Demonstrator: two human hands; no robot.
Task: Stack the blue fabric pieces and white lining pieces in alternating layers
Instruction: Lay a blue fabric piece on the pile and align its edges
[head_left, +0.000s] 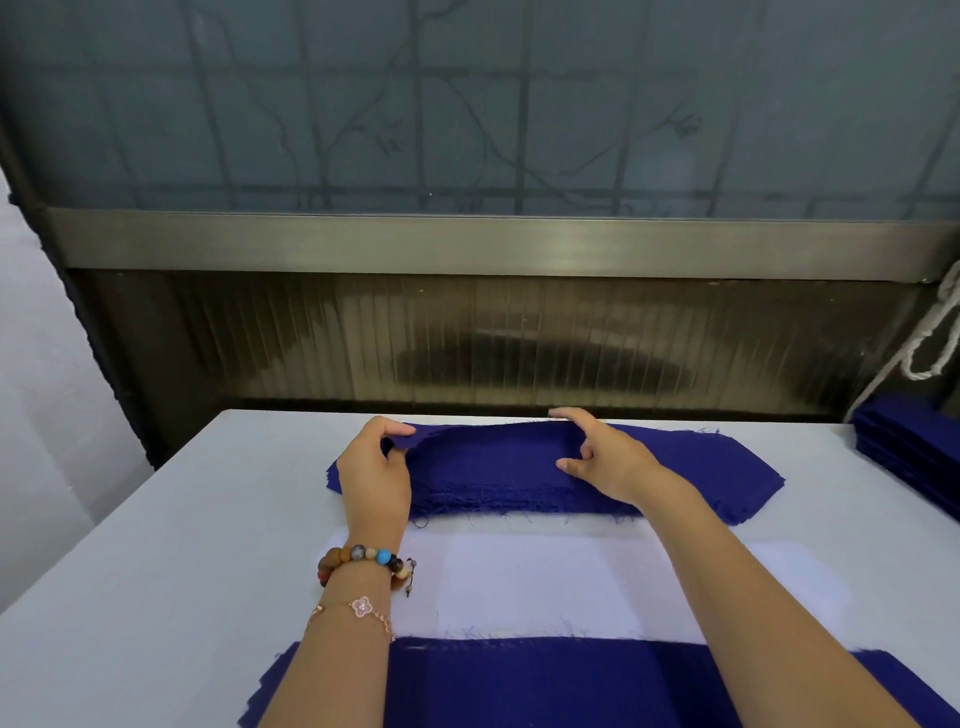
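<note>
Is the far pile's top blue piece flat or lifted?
Partly lifted: left hand and right hand pinch top blue piece along its raised far edge.

A frayed blue fabric stack is lying farthest on the white table — a flat white lining pile before it, a blue fabric piece nearest.

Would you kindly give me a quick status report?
Left hand and right hand pinching top blue piece of far stack. White lining and near blue fabric lie closer. Nothing blocking.
</note>
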